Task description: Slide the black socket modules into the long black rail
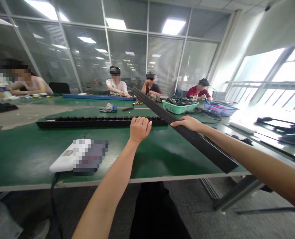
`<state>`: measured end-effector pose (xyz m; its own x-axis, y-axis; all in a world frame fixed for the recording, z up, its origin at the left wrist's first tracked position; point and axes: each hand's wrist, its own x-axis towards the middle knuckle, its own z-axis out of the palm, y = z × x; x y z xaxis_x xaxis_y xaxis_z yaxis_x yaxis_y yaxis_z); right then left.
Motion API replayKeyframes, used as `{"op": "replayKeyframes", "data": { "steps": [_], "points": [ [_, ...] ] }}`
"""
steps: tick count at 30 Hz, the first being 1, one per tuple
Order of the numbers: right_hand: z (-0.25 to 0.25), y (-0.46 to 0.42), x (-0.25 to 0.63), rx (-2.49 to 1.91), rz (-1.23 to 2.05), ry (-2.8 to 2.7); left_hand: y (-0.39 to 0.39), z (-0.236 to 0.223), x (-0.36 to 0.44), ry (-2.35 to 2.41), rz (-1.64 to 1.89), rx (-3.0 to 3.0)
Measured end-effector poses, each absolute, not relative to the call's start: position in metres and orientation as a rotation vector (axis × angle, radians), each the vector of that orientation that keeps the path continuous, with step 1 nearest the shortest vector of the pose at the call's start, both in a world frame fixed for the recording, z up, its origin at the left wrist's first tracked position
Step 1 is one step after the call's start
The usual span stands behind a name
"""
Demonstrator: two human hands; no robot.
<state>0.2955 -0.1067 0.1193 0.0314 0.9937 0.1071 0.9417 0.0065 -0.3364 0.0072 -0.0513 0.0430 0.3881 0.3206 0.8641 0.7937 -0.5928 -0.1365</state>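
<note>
Right grip [187, 123]: narrow, wrapped over a long black bar [202, 144] and holding it.
Left grip [140, 129]: curled shut, empty, just beside the bar.
Bar: slanted, running from beyond the left grip to below the right grip.
Under the left grip: a black knobbed strip [97, 122] — lying on the green tabletop [20, 156].

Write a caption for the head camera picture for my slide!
Right hand holds a long black bar over a green table, left hand beside it, people sitting beyond.
</note>
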Motion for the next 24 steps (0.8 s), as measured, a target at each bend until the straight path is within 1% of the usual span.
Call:
{"op": "replayKeyframes", "data": {
  "steps": [5,10,24],
  "points": [
    [0.115,-0.115,0.341,-2.257,0.156,-1.67,-0.05,0.042,0.007,-0.949,-1.129,-2.13],
    [0.107,-0.123,0.37,-2.426,0.106,-1.531,-0.052,0.044,0.009,-0.944,-1.086,-2.156],
    [0.058,-0.13,0.361,-2.624,0.157,-1.435,-0.051,0.042,0.01,-0.917,-1.057,-2.166]
  ]
}}
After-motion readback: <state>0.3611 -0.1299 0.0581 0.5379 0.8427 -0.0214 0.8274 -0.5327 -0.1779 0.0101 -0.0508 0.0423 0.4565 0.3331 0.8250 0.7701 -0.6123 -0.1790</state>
